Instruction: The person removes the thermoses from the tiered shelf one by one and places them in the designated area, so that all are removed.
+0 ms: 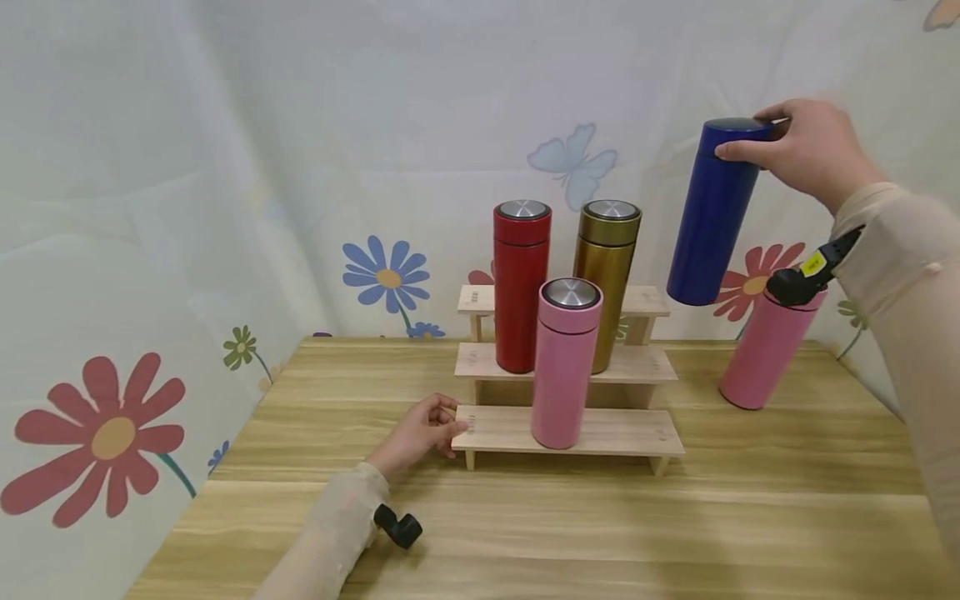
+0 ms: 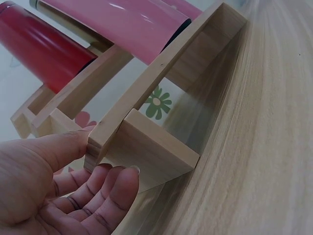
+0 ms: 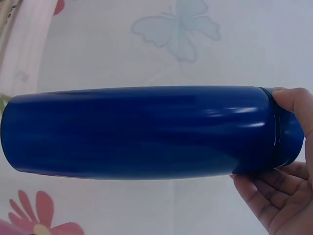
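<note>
And there's the blue flask (image 1: pixel 708 225), up in the air under the right hand (image 1: pixel 817 150), leaning, its base just right of the top step's end in the head view! Way across, low down, the left hand (image 1: pixel 420 433) is at the far end of the rack (image 1: pixel 637 429). Look at the room: a gap parts blue from the gold flask (image 1: pixel 606 267), which shares the middle step with the red flask (image 1: pixel 520 308); a pink flask (image 1: pixel 566 375) stands on the bottom step, its twin on the table (image 1: pixel 525 533) below the right wrist. Wood stretches wide before the rack. Right thumb and fingers grasp blue's lid; left thumb and fingers pinch the bottom step's end!
</note>
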Demonstrator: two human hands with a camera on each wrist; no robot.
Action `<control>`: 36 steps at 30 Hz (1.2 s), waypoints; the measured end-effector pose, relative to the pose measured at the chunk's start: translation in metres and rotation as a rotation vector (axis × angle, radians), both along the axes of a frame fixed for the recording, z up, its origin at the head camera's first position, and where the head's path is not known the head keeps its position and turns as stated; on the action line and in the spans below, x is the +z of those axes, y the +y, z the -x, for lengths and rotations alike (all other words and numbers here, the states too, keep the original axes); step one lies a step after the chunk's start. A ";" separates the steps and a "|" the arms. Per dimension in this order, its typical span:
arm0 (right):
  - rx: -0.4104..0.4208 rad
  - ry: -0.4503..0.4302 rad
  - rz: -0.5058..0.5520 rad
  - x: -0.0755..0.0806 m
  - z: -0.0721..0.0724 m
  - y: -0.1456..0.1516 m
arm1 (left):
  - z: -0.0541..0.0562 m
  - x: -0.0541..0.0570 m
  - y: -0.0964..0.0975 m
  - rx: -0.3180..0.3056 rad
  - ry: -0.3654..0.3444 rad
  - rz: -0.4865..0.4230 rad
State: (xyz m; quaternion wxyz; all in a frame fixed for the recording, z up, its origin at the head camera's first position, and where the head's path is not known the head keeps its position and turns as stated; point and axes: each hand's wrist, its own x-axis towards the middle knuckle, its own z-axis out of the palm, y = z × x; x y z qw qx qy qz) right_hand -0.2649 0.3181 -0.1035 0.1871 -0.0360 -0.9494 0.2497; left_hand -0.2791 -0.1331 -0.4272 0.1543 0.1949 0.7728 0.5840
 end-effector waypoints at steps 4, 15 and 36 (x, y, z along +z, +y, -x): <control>0.000 0.014 0.001 -0.012 -0.003 0.006 | 0.001 0.000 0.000 -0.001 -0.003 -0.001; -0.008 0.007 0.013 -0.043 -0.009 0.013 | 0.001 -0.001 -0.006 0.003 -0.018 -0.019; 0.050 0.022 0.018 -0.114 -0.018 0.004 | 0.001 0.000 -0.015 0.000 -0.019 -0.032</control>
